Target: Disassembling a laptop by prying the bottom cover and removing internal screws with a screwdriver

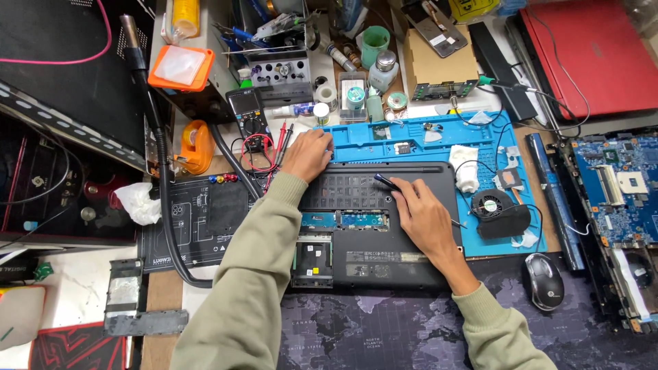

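1. Upturned black laptop [384, 233] lies mid-bench on the blue mat [439, 140]; a near-left bay is already open.
2. Left hand [308, 154] presses its far-left corner, fingers curled together.
3. Right hand [425, 216] pinches a slim dark tool [385, 181] against the base, which remains on.

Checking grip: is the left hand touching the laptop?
Touching. The head view shows the left hand resting on the upturned laptop at its top-left corner.

Bare room lies on the dark desk mat [384, 336] before the laptop base [380, 226]. Behind it, bottles [384, 68] crowd close; a cooling fan [495, 209] blocks the right.
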